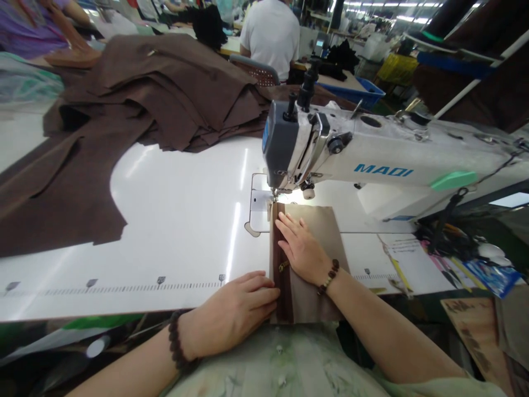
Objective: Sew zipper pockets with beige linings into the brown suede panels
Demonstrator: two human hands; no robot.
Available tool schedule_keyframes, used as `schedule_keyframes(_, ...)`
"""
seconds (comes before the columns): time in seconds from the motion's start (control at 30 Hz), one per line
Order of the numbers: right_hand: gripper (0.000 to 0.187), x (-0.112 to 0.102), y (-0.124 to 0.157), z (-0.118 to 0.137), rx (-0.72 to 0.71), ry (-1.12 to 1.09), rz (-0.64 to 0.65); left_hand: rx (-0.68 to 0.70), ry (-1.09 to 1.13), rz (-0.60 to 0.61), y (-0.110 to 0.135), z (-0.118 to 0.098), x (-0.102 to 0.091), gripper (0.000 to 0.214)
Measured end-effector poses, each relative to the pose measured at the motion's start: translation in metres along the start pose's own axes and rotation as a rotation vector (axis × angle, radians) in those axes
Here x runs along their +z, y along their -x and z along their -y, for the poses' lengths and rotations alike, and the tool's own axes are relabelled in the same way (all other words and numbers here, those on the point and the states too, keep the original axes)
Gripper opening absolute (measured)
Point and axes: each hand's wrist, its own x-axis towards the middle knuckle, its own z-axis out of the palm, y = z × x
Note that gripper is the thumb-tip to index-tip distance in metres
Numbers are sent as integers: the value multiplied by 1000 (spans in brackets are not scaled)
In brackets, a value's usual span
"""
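A taupe fabric panel [318,220] lies on the sewing machine bed with its far end by the presser foot [275,194]. Along its left side runs a dark brown zipper [285,300], with a brass-coloured pull [283,266]. My right hand [303,248] rests flat on the panel just short of the needle area, fingers extended over the zipper strip. Closer to the table's front edge, my left hand [235,311] closes on the panel's left edge; its thumb is hidden. The white sewing machine [384,149] stands above, its lamp lighting the needle area.
Dark brown cut fabric [173,88] is piled across the left and back of the white table [177,215]. Right of the machine bed are papers [407,259], a blue packet [491,275] and black cords. A person in white [270,36] sits beyond, near a blue bin [367,94].
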Motion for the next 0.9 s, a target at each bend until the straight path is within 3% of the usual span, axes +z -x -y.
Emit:
schedule_keyframes(0.13, 44, -2, 10, 3, -24, 10, 16, 6, 79, 47, -1, -1, -9, 19)
schedule_keyframes(0.2, 44, -2, 14, 4, -34, 13, 19, -27, 71, 13, -7, 6, -17, 19)
schedule_keyframes(0.33, 44, -2, 16, 5, -21, 3, 20, -96, -120, -89, -29, 42, -26, 22)
schedule_keyframes(0.43, 45, -1, 15, 4, -20, 2, 33, -101, -258, -83, -43, 73, -23, 24)
schedule_keyframes(0.53, 46, -2, 14, 5, -22, 18, 42, -86, -315, -38, -48, 90, -16, 26)
schedule_keyframes(0.9, 47, -4, 1, -5, -16, 10, 67, -141, -406, 56, -55, 95, -17, 32)
